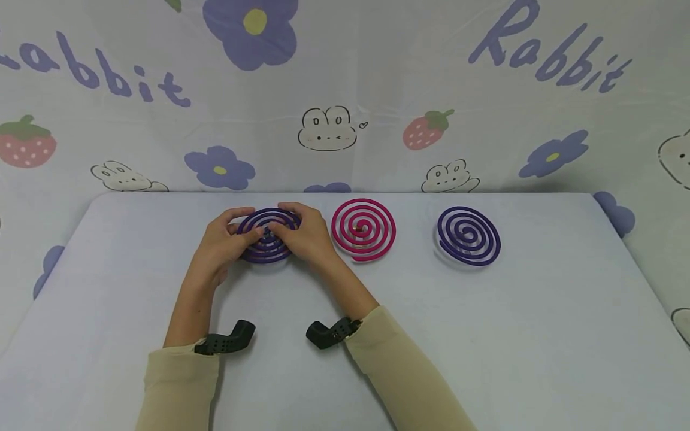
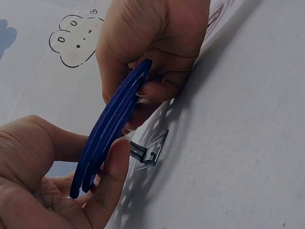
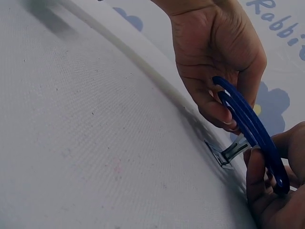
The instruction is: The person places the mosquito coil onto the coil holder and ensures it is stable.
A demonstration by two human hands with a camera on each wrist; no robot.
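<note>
A dark blue mosquito coil [image 1: 268,260] is held at the left of the far table edge. My left hand [image 1: 218,240] pinches its left side, thumb on top near the centre and fingers around the outer rim. On the opposite side my right hand [image 1: 308,232] grips it the same way, both thumbs close together at the middle. The left wrist view shows the coil [image 2: 106,131] edge-on and tilted, above a small metal coil stand [image 2: 151,151] whose flat base sits at the tabletop. The stand's upper end is hidden behind the coil and fingers.
Right of my hands lies a pink mosquito coil [image 1: 389,230], then another dark blue coil [image 1: 468,261], which casts a shadow below it. The white table [image 1: 517,335] ends at a printed cloth backdrop [image 1: 377,72]. Dark wrist cameras [image 1: 229,340] are strapped at both cuffs.
</note>
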